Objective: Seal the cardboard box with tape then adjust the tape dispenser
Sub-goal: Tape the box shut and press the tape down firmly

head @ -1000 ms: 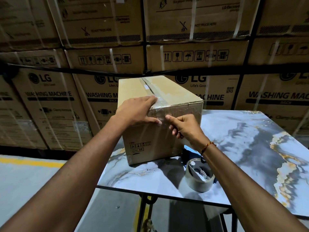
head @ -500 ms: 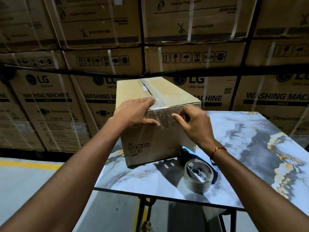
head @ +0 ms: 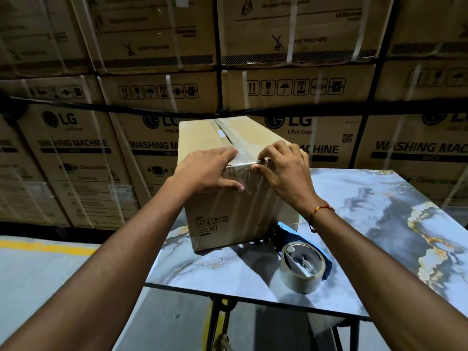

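Note:
A long brown cardboard box [head: 202, 134] lies on the marble-patterned table [head: 379, 224]. Clear tape [head: 229, 136] runs along its top seam and down the near end face. My left hand [head: 205, 171] lies flat over the near top edge, thumb on the front face, pressing the tape. My right hand [head: 283, 171] rests on the same edge just to the right, fingertips pinching at the tape's edge. The tape dispenser [head: 302, 268], blue with a roll of clear tape, lies on the table to the right of the box, apart from both hands.
Large washing-machine cartons [head: 73, 148] are stacked like a wall right behind the table. The table's near edge [head: 253, 297] sits on a black metal frame. Grey floor with a yellow line [head: 45, 247] lies to the left.
My right hand has risen from the box's front face to the top edge, beside my left hand. My left hand has stayed in place on the tape.

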Demonstrator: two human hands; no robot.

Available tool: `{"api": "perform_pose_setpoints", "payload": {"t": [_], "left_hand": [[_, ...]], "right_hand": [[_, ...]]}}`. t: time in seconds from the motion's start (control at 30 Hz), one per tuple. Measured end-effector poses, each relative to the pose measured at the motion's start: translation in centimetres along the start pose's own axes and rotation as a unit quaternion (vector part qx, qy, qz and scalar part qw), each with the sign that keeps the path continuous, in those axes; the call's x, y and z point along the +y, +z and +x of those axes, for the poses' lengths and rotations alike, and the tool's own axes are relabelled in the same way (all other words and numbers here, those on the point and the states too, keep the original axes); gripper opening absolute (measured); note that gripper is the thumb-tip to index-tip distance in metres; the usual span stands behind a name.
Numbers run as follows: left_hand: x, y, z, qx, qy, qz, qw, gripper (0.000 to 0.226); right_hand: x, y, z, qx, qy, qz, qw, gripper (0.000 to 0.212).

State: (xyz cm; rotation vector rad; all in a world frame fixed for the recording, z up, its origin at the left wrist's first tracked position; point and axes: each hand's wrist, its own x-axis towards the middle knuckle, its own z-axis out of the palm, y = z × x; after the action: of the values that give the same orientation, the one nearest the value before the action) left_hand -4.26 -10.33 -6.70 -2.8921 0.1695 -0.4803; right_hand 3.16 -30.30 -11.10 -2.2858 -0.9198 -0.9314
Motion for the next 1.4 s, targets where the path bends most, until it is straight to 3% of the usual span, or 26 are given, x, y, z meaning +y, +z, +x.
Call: {"api": "perform_pose_setpoints", "payload": {"t": [0.23,0.43,0.6,0.8,1.0,1.1,1.23,1.4], "left_hand": [[0.2,-0.2,0.0,-0.006,-0.002,0.003,1.000,0.100],[-0.7,-0.3,0.3,-0.071,0.006,-0.034,0.997,0.121],[0.3,-0.6,0.0,-0.019,-0.019,-0.056,0.998,0.097],[2.6,1.2,0.0,0.082,-0.086,0.029,0.992,0.081],[3.1,1.1,0.0,0.109,-0.069,0.078,0.989,0.054],[2.7,0.7,0.3,0.083,-0.053,0.094,0.991,0.054],[1.2,-0.7,0.5,0.000,-0.025,0.076,0.997,0.085],[0.5,-1.6,0.7,-0.031,0.013,0.022,0.999,0.055]], "right_hand": [[0.9,-1.3,0.2,-0.046,0.000,0.055,0.997,0.018],[1.1,-1.5,0.1,-0.072,0.001,0.068,0.995,0.023],[1.0,-1.6,0.1,-0.077,0.007,0.080,0.994,0.022],[0.8,-1.4,0.0,-0.065,0.014,0.084,0.994,0.021],[0.8,-1.2,-0.2,-0.066,0.009,0.081,0.994,0.023],[0.8,-1.3,-0.2,-0.072,0.007,0.084,0.994,0.024],[0.6,-1.6,-0.1,-0.083,0.006,0.090,0.992,0.027],[0.5,-2.0,0.0,-0.101,0.017,0.109,0.989,0.029]]}}
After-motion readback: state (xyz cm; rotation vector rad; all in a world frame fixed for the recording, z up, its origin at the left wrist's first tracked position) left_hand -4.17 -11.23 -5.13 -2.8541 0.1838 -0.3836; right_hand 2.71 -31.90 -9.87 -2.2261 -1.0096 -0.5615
